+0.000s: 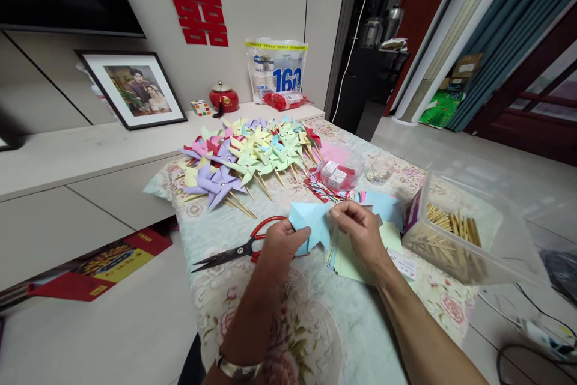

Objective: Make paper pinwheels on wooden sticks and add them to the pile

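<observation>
A light blue sheet of paper (318,226), with cut, pointed corners, is held up between my two hands over the table. My left hand (285,239) pinches its lower left side, thumb on top. At the upper right corner, the fingers of my right hand (358,226) are closed on the paper's tip; anything smaller between them is hidden. Red-handled scissors (246,248) lie to the left, partly behind my left hand, blades pointing left. Under my right hand is a stack of pale green and blue paper sheets (354,259).
Several paper pinwheels (252,157) on sticks are heaped at the back left. A clear plastic box (417,217) of short wooden sticks stands at the right. Behind the stack sit a round clear container (345,175) and striped strips (322,188). A floral cloth (311,325) covers the table.
</observation>
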